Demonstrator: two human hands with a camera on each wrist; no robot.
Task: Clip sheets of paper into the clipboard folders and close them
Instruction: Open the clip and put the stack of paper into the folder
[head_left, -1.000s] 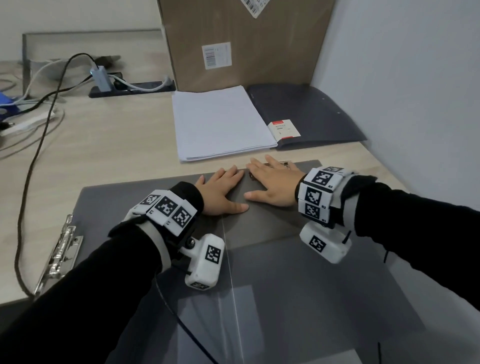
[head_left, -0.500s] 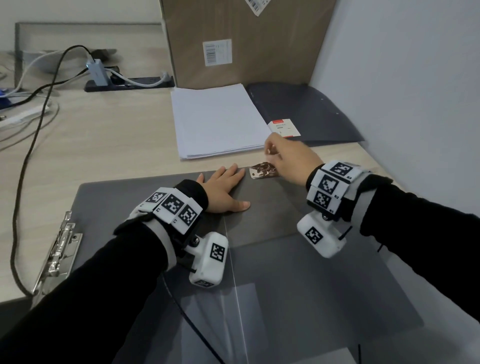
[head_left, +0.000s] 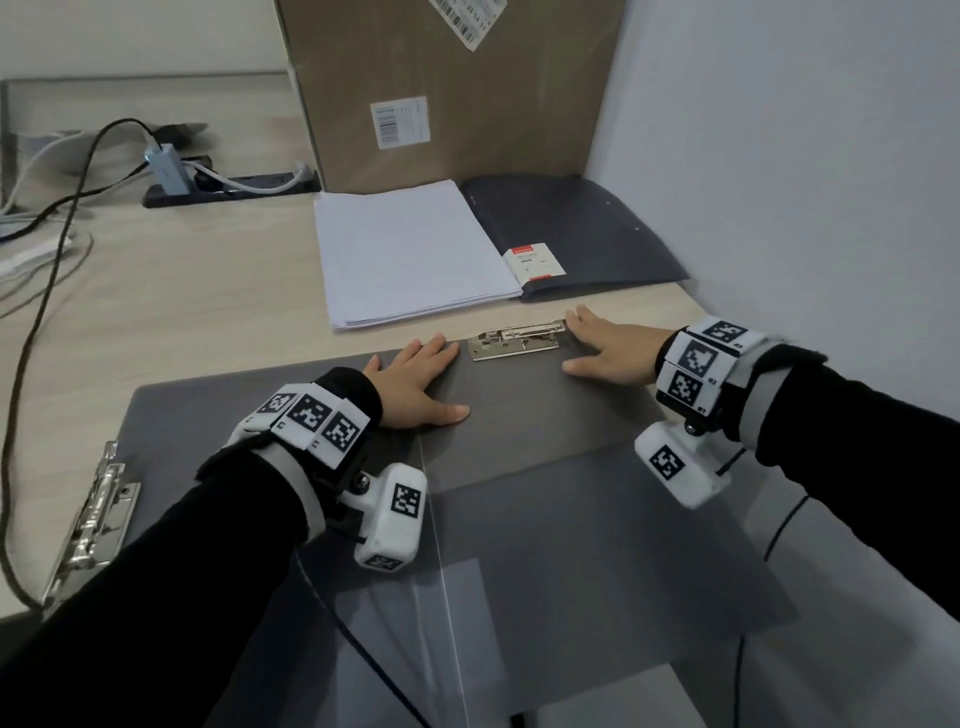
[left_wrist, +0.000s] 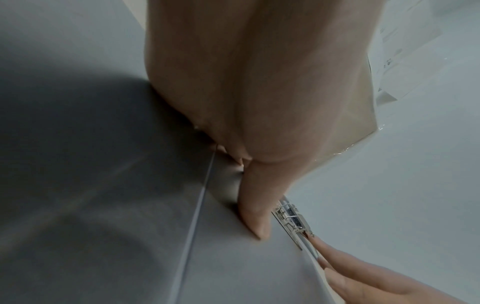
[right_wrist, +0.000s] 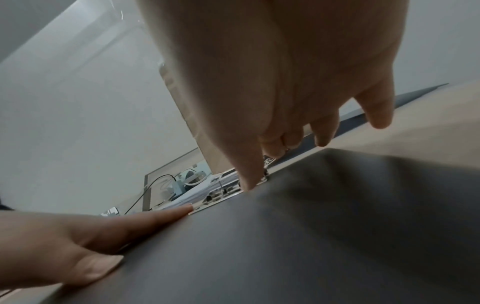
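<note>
A grey clipboard folder (head_left: 519, 415) lies flat in front of me, its metal clip (head_left: 514, 340) at the far edge. My left hand (head_left: 415, 374) rests flat on the folder just left of the clip, fingers straight. Just right of the clip, my right hand (head_left: 597, 343) lies with straight fingers, fingertips by the clip's end. The left wrist view shows my left thumb (left_wrist: 254, 216) pressed on the grey folder (left_wrist: 130, 205) near the clip (left_wrist: 291, 220). In the right wrist view my right thumb (right_wrist: 249, 174) touches down beside the clip (right_wrist: 223, 195). A stack of white paper (head_left: 410, 254) lies behind the folder.
A dark closed folder (head_left: 597, 234) with a red-and-white label lies back right, against a cardboard box (head_left: 441, 88). A second metal clip (head_left: 93, 514) sticks out at the grey sheet's left edge. Cables (head_left: 31, 291) and a power strip (head_left: 234, 187) lie at the left. A wall stands close on the right.
My right hand left the clip, rose with fingers pinched over it, then moved right and lies flat beside it. The clip now shows uncovered. My left hand stayed put.
</note>
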